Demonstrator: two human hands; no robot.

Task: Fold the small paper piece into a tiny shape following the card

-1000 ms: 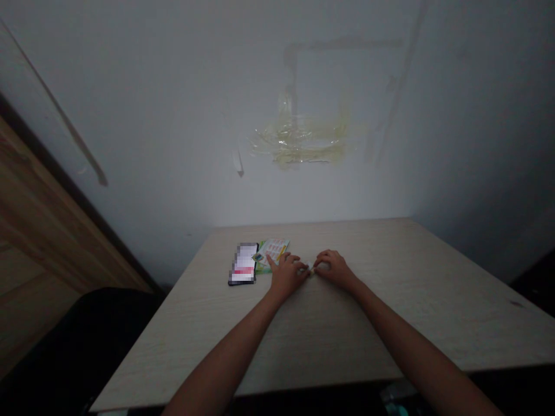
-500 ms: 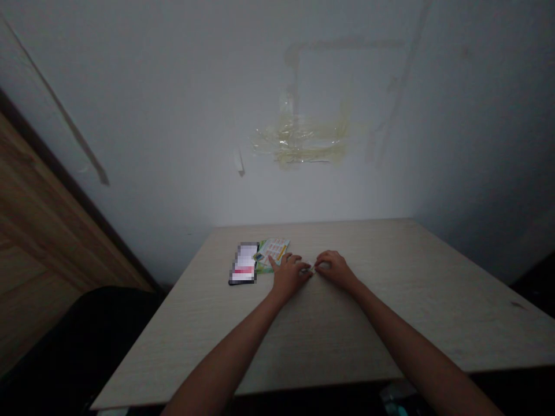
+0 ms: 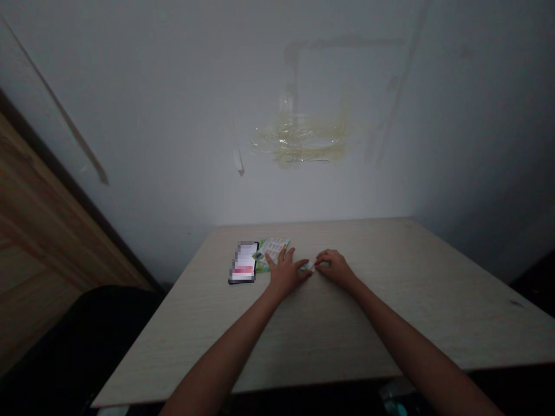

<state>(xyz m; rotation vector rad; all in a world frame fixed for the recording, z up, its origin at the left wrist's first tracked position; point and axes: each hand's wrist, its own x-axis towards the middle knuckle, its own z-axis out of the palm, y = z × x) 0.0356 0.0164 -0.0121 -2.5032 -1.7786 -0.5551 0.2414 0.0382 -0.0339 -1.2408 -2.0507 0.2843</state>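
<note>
Both of my hands rest on a pale wooden table [image 3: 433, 300], fingertips nearly meeting. My left hand [image 3: 287, 271] lies flat with its fingers spread, touching a small pale object [image 3: 309, 265] that shows between the two hands. My right hand [image 3: 333, 267] has its fingers curled together in a pinch at that same small object. The room is dim and I cannot make out what the small object is. Just left of my left hand lie a green and yellow printed card [image 3: 272, 251] and a dark phone [image 3: 243, 263].
A white wall [image 3: 173, 115] with old tape residue [image 3: 303, 141] rises behind the table. A wooden panel [image 3: 39, 231] slants down the left side. A dark chair or bag [image 3: 73, 346] sits low at the left of the table.
My left hand's fingers have spread out flatter on the table. A little more of the small pale object shows between the hands. My right hand has barely moved.
</note>
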